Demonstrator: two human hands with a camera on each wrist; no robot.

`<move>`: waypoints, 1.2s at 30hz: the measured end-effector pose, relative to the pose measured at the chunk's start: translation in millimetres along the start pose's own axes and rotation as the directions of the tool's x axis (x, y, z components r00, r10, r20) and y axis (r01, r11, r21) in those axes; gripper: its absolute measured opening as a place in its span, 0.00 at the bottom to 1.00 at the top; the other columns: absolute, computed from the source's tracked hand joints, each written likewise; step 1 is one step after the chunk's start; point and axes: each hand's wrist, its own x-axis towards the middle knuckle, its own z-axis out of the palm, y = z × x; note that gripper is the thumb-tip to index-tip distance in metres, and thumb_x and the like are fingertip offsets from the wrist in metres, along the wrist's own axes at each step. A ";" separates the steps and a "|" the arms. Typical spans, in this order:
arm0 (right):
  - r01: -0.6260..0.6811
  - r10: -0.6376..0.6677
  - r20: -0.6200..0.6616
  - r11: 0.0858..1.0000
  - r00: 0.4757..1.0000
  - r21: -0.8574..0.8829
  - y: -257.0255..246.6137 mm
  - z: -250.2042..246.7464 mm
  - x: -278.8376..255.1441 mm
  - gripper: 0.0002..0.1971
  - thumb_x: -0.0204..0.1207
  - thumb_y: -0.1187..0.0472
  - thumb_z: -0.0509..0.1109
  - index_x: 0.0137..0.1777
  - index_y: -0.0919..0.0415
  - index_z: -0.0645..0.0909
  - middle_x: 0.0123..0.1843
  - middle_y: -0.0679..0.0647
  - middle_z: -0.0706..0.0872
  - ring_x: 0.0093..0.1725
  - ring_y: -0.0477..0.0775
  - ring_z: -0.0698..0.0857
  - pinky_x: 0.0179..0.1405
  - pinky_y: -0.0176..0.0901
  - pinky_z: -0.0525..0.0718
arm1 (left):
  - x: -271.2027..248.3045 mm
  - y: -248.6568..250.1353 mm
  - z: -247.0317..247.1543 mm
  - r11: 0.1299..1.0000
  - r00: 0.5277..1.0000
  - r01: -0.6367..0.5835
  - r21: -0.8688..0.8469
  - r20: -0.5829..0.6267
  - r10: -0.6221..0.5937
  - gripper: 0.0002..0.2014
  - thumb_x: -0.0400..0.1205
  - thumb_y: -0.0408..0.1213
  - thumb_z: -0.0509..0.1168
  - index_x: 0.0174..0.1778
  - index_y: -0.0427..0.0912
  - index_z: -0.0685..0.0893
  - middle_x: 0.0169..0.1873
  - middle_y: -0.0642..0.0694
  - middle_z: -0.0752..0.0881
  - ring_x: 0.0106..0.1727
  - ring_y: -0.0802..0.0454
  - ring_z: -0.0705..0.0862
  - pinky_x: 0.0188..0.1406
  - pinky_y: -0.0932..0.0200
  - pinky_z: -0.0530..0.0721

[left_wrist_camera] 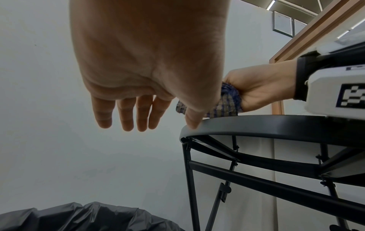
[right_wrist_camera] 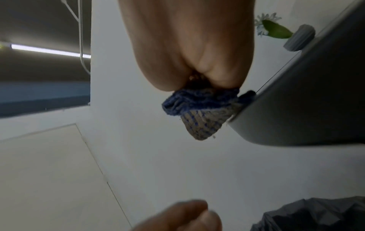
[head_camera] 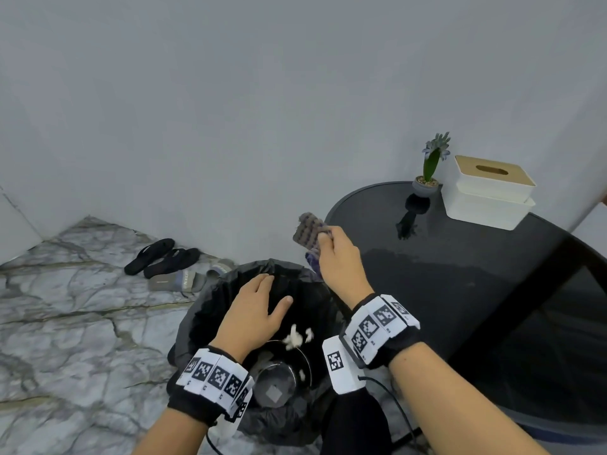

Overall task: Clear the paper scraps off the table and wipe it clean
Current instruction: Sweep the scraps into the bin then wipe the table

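Grey walls meet a marbled floor point(head_camera: 65, 307) where two pairs of slippers point(head_camera: 170, 261) lie near the corner. Your round black table point(head_camera: 460, 290) stands at the right, carrying a small potted plant point(head_camera: 428, 178) and, just beside it, a white tissue box point(head_camera: 489, 192) at its far edge. A dull streak crosses the tabletop nearer you.

Your right hand point(head_camera: 341, 261) is clamped on a rag point(head_camera: 308, 233), grey with blue stripes, holding it up by the table's left rim; the right wrist view shows the rag point(right_wrist_camera: 201, 112) bunched in the fist, its free corner hanging against the table edge point(right_wrist_camera: 296, 101). From the left wrist view the rag point(left_wrist_camera: 227, 103) sits just above the rim point(left_wrist_camera: 256, 125).

Your left hand point(head_camera: 259, 310) hovers palm down over the bin point(head_camera: 203, 307), which is lined with a black bag and stands on the floor beside the table. Its fingers point(left_wrist_camera: 126, 114) are straight and spread, holding nothing. White paper scraps point(head_camera: 297, 336) show just below that hand, over the bin's opening; you cannot tell whether they are falling or resting inside. Deeper in the bin lies something shiny and round, too dark to name.
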 end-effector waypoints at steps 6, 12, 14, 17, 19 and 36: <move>0.015 -0.029 -0.162 0.996 0.986 -0.086 -0.9 -54.3 11.0 0.14 0.87 0.53 0.52 0.61 0.59 0.75 0.54 0.61 0.83 0.46 0.56 0.82 0.40 0.44 0.76 | -2.8 -4.9 3.0 1.000 0.999 0.026 -0.012 0.043 -0.026 0.36 0.83 0.60 0.55 0.82 0.40 0.64 0.81 0.45 0.65 0.82 0.50 0.61 0.80 0.54 0.61; -0.084 0.164 0.143 0.889 0.976 -0.451 15.0 -63.6 10.5 0.15 0.86 0.60 0.52 0.67 0.65 0.71 0.63 0.72 0.79 0.56 0.68 0.78 0.48 0.48 0.72 | -3.1 3.4 9.1 0.999 0.998 0.009 -0.030 0.069 -0.007 0.36 0.83 0.61 0.55 0.82 0.41 0.63 0.82 0.45 0.65 0.82 0.50 0.61 0.80 0.54 0.61; -0.094 0.183 0.169 0.897 0.969 -0.432 14.5 -55.6 10.0 0.15 0.86 0.59 0.51 0.67 0.63 0.71 0.62 0.72 0.80 0.51 0.66 0.77 0.47 0.48 0.72 | -2.4 6.7 10.1 0.999 0.998 0.004 -0.036 0.069 -0.001 0.36 0.83 0.61 0.55 0.82 0.41 0.63 0.82 0.46 0.64 0.82 0.50 0.61 0.80 0.55 0.60; -0.040 0.124 0.193 0.921 0.973 -0.388 10.5 -42.7 6.7 0.16 0.86 0.57 0.51 0.68 0.62 0.70 0.61 0.72 0.81 0.48 0.66 0.78 0.47 0.49 0.73 | -1.8 10.2 12.0 0.999 0.998 -0.002 -0.038 0.070 0.005 0.36 0.83 0.61 0.54 0.82 0.41 0.63 0.82 0.46 0.64 0.82 0.51 0.60 0.79 0.55 0.60; 0.012 0.076 0.228 0.932 0.971 -0.363 8.2 -31.4 0.4 0.17 0.87 0.56 0.50 0.71 0.60 0.70 0.60 0.71 0.81 0.48 0.66 0.81 0.46 0.48 0.75 | -2.4 12.3 13.9 0.999 0.998 -0.004 -0.041 0.065 0.006 0.36 0.83 0.61 0.55 0.82 0.41 0.63 0.81 0.46 0.65 0.82 0.51 0.61 0.79 0.56 0.60; -0.012 0.008 -0.029 0.988 1.000 -0.151 15.9 -86.1 -4.0 0.13 0.86 0.54 0.53 0.59 0.57 0.76 0.50 0.60 0.85 0.42 0.52 0.85 0.40 0.35 0.80 | -11.8 10.9 13.1 0.998 0.998 0.026 -0.053 0.050 -0.023 0.36 0.83 0.61 0.57 0.81 0.41 0.65 0.80 0.46 0.67 0.81 0.50 0.64 0.78 0.55 0.62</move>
